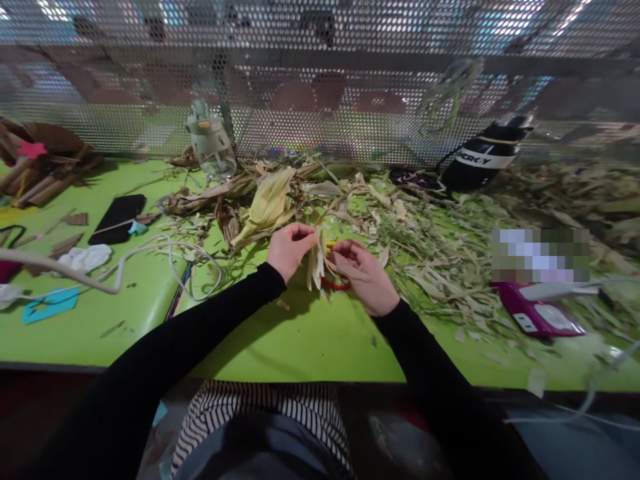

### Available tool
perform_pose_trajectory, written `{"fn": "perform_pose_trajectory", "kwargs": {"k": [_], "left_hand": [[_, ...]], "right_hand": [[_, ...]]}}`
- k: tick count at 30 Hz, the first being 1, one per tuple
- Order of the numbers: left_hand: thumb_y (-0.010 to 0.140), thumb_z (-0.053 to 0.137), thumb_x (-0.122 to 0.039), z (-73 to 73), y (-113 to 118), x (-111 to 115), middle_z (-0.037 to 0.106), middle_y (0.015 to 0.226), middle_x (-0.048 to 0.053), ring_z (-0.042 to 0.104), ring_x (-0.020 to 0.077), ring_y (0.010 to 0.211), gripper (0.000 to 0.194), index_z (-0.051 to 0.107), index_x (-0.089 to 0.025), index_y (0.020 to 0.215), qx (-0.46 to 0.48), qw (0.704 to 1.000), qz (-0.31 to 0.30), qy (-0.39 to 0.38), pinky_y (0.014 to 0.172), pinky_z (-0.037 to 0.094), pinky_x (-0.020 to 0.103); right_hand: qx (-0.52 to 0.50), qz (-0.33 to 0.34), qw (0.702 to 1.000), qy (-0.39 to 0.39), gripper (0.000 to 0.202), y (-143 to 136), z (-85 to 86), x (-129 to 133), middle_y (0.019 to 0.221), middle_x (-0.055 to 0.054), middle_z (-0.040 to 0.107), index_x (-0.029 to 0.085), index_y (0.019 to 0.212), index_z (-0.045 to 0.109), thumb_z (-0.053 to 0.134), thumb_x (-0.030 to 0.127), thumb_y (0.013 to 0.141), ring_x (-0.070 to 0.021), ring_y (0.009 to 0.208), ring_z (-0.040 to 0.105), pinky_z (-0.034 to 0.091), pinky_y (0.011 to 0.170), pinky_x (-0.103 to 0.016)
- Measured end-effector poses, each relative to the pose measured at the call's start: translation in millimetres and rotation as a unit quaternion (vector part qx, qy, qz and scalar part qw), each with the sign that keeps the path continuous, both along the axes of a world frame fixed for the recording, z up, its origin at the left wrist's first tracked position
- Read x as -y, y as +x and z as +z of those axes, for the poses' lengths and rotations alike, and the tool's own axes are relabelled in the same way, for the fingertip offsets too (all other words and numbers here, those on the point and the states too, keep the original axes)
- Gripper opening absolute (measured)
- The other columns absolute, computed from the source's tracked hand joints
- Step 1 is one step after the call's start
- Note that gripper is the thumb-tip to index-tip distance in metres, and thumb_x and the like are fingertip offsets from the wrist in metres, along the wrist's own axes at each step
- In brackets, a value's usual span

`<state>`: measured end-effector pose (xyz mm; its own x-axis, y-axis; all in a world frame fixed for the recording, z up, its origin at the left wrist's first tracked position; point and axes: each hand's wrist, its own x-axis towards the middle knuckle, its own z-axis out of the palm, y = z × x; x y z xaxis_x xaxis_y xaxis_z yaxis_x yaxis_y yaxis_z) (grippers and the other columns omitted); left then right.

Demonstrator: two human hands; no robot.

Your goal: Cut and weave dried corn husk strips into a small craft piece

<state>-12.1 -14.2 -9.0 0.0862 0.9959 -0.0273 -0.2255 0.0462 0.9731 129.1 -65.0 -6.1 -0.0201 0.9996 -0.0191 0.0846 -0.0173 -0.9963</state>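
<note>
My left hand (291,250) pinches a small bunch of pale, dry corn husk strips (316,267), which hang from its fingertips above the green table. Close beside it, my right hand (367,277) is closed around what look like scissors; a red handle loop (336,285) shows below the fingers and a bit of yellow above. Their blades are hidden or too small to make out. A pale strip crosses the right fingers. Just beyond my left hand lies a yellowish bundle of corn husk (267,203), tied in at its narrow neck.
Husk scraps (440,267) cover the right and back of the green table (300,347). A clear bottle (213,143), a black bottle (483,157) and a perforated metal screen (320,80) stand behind. A phone (119,219) and white cable (170,247) lie left, a purple power strip (540,317) right.
</note>
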Motion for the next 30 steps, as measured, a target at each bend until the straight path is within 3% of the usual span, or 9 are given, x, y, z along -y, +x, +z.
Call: {"fn": "perform_pose_trajectory", "kwargs": {"k": [2, 5, 10, 15, 26, 30], "left_hand": [[0.063, 0.068, -0.012, -0.3, -2, -3, 0.057, 0.059, -0.005, 0.048, 0.0052, 0.053, 0.01, 0.059, -0.013, 0.066, 0.002, 1.0, 0.011, 0.001, 0.059, 0.042, 0.019], [0.063, 0.067, -0.012, -0.1, -3, -5, 0.057, 0.059, -0.004, 0.048, 0.0055, 0.053, 0.01, 0.059, -0.012, 0.066, 0.008, 1.0, 0.013, 0.003, 0.058, 0.041, 0.019], [0.064, 0.066, -0.012, -1.8, -1, -3, 0.056, 0.058, -0.004, 0.047, 0.0057, 0.054, 0.009, 0.058, -0.013, 0.066, -0.004, 1.0, 0.009, 0.015, 0.058, 0.04, 0.019], [0.065, 0.067, -0.017, -9.2, -1, -6, 0.058, 0.062, -0.003, 0.049, 0.0069, 0.057, 0.009, 0.06, -0.013, 0.069, -0.043, 0.997, 0.017, 0.064, 0.06, 0.041, 0.02], [0.067, 0.067, -0.02, -11.8, 0, -6, 0.059, 0.067, -0.002, 0.048, 0.0063, 0.055, 0.013, 0.061, -0.013, 0.077, -0.027, 0.997, 0.008, 0.067, 0.056, 0.04, 0.019], [0.069, 0.064, -0.02, -13.5, 1, -6, 0.06, 0.068, -0.001, 0.049, 0.0073, 0.056, 0.011, 0.062, -0.014, 0.079, -0.057, 0.994, 0.009, 0.095, 0.056, 0.04, 0.019]], "right_hand": [[0.034, -0.02, 0.999, 0.02, 0.027, -2, -1.6, -1, 0.071, 0.002, 0.054, 0.018, 0.08, 0.056, 0.064, 0.043, 0.075, -0.007, 0.054, 0.042, 0.032, 0.046, -0.019], [0.058, 0.012, 0.998, -0.004, 0.028, -4, -4.3, -2, 0.067, 0.002, 0.054, 0.017, 0.079, 0.057, 0.061, 0.045, 0.077, -0.007, 0.05, 0.041, 0.03, 0.044, -0.019], [0.007, 0.032, 0.998, -0.048, 0.032, -7, -9.3, -4, 0.055, 0.006, 0.046, 0.017, 0.079, 0.056, 0.066, 0.047, 0.073, -0.0036, 0.039, 0.029, 0.02, 0.036, -0.018], [-0.063, 0.035, 0.994, -0.08, 0.036, -6, -11.1, -5, 0.053, 0.007, 0.046, 0.016, 0.079, 0.056, 0.071, 0.047, 0.068, -0.0016, 0.037, 0.027, 0.017, 0.035, -0.017], [-0.1, 0.054, 0.989, -0.095, 0.03, -7, -6.3, -4, 0.046, 0.01, 0.035, 0.017, 0.07, 0.051, 0.073, 0.038, 0.067, -0.0019, 0.038, 0.025, 0.015, 0.037, -0.017], [-0.064, 0.021, 0.995, -0.077, 0.03, -8, -7.5, -4, 0.047, 0.008, 0.038, 0.018, 0.068, 0.05, 0.071, 0.039, 0.068, -0.0027, 0.038, 0.026, 0.017, 0.037, -0.018]]}}
